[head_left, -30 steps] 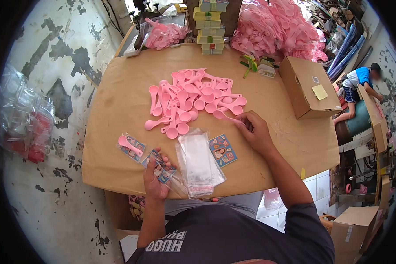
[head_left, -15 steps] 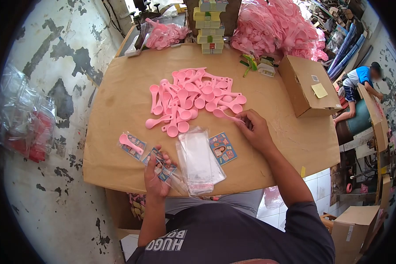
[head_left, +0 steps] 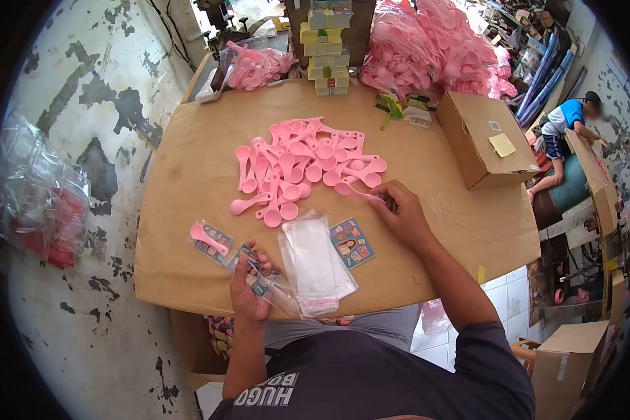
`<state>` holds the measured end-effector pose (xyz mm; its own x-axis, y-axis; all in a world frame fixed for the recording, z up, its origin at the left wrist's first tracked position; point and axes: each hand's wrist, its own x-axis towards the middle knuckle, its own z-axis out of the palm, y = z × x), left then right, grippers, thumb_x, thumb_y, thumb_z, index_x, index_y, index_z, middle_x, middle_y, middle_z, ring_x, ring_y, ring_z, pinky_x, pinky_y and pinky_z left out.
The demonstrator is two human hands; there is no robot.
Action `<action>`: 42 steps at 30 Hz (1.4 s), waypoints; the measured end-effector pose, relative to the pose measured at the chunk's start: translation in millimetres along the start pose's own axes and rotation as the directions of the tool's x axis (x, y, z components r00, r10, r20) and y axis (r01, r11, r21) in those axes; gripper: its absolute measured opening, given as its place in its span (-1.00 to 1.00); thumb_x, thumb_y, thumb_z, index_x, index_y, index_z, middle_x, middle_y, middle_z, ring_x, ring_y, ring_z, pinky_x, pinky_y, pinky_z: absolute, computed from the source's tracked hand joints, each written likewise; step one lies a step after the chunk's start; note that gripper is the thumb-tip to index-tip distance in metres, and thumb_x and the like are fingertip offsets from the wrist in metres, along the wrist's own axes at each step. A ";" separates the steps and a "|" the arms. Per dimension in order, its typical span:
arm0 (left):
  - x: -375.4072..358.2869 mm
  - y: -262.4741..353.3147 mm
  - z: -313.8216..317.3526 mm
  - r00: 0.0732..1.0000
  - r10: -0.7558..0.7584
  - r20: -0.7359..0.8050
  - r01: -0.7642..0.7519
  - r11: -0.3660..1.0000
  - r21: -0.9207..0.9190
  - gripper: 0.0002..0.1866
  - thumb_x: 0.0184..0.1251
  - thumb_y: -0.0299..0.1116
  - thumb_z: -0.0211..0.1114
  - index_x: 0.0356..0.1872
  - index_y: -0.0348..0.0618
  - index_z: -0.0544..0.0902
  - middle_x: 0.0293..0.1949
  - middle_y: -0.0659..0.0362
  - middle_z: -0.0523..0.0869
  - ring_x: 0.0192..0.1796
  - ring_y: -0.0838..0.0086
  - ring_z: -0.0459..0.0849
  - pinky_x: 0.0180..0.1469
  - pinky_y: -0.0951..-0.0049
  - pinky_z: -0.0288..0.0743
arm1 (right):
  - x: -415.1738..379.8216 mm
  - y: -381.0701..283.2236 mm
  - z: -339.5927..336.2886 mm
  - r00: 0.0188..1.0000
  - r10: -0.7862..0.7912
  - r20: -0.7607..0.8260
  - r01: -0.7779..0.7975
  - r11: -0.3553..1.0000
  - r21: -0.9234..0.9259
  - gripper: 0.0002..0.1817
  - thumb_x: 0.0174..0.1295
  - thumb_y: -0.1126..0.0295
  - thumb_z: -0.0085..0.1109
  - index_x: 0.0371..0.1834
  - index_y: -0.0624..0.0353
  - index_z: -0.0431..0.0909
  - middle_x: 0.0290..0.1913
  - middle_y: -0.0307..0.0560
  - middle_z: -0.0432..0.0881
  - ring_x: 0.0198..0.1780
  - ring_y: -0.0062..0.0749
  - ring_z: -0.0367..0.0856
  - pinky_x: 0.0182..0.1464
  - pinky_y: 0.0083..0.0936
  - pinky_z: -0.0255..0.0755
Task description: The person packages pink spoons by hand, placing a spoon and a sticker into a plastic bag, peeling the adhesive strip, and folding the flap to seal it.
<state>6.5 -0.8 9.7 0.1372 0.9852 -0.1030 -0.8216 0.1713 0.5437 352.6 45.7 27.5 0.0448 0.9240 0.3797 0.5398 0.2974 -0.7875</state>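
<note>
My left hand (head_left: 248, 290) grips a clear plastic bag (head_left: 262, 278) with a blue printed card inside it. In my right hand (head_left: 399, 210) the fingertips pinch the handle of a pink measuring spoon (head_left: 351, 190), at the near right edge of a heap of pink spoons (head_left: 297, 157). Between my hands lies a stack of clear plastic bags (head_left: 311, 262), with a loose blue card (head_left: 352, 242) against its right side. Left of it, a pink spoon (head_left: 208, 239) rests in a bag with a card.
A cardboard box (head_left: 479, 143) stands at the table's right. Stacked card bundles (head_left: 327, 52) and large bags of pink spoons (head_left: 434, 49) sit at the back. Clear bags (head_left: 42, 189) hang on the left wall. Another person (head_left: 567, 129) is at the far right.
The camera view has shifted slightly. Both hands keep nearly the same positions and grips, the right one still on the spoon's handle.
</note>
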 end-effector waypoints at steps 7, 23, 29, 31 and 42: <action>0.4 -0.9 0.2 1.000 0.008 0.024 -0.008 1.000 -0.003 -0.59 0.69 -0.16 0.13 0.34 -0.19 0.44 -0.12 0.13 0.63 -0.09 0.46 0.67 0.09 0.22 0.68 | -0.7 2.6 0.4 1.000 0.002 0.003 -0.002 1.000 0.004 -0.81 0.36 0.45 0.41 -0.03 0.23 0.66 -0.31 -0.27 0.56 -0.41 -0.66 0.38 -0.33 -0.62 0.36; 1.1 0.8 -3.0 0.999 -0.004 0.037 0.004 1.000 0.000 -0.58 0.68 -0.15 0.14 0.35 -0.18 0.43 -0.12 0.14 0.63 -0.09 0.46 0.67 0.13 0.22 0.65 | 0.7 -1.3 -2.0 1.000 0.013 0.026 -0.013 1.000 -0.024 -0.81 0.35 0.43 0.38 -0.06 0.26 0.65 -0.28 -0.11 0.59 -0.40 -0.48 0.49 -0.29 -0.50 0.44; 1.7 0.3 -3.7 0.999 -0.003 0.043 0.003 1.000 -0.003 -0.57 0.67 -0.16 0.16 0.35 -0.18 0.43 -0.12 0.14 0.62 -0.08 0.46 0.66 0.13 0.22 0.64 | 0.2 -5.1 -2.3 0.999 0.019 0.027 -0.019 1.000 -0.023 -0.80 0.36 0.41 0.39 -0.06 0.26 0.65 -0.29 -0.11 0.59 -0.40 -0.49 0.49 -0.29 -0.51 0.43; 1.5 0.4 -3.4 0.999 -0.005 0.041 0.005 1.000 -0.005 -0.57 0.67 -0.16 0.16 0.35 -0.18 0.44 -0.12 0.14 0.62 -0.08 0.46 0.66 0.13 0.22 0.64 | 0.3 -5.8 -2.5 0.999 0.021 0.027 -0.021 1.000 -0.016 -0.80 0.36 0.41 0.39 -0.07 0.27 0.65 -0.29 -0.12 0.59 -0.40 -0.49 0.49 -0.30 -0.51 0.43; 2.3 0.0 -5.8 0.998 -0.008 0.055 0.009 1.000 -0.025 -0.58 0.67 -0.17 0.15 0.35 -0.18 0.43 -0.11 0.14 0.63 -0.07 0.46 0.68 0.13 0.21 0.67 | 1.0 -3.1 -2.4 1.000 0.008 0.023 -0.008 1.000 -0.019 -0.79 0.36 0.40 0.39 -0.06 0.27 0.65 -0.29 -0.13 0.60 -0.41 -0.52 0.48 -0.31 -0.52 0.42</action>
<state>3.5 1.3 4.6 0.1737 0.9829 -0.0615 -0.8339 0.1800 0.5218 353.1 45.1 31.5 0.0297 0.9318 0.3618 0.5552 0.2856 -0.7812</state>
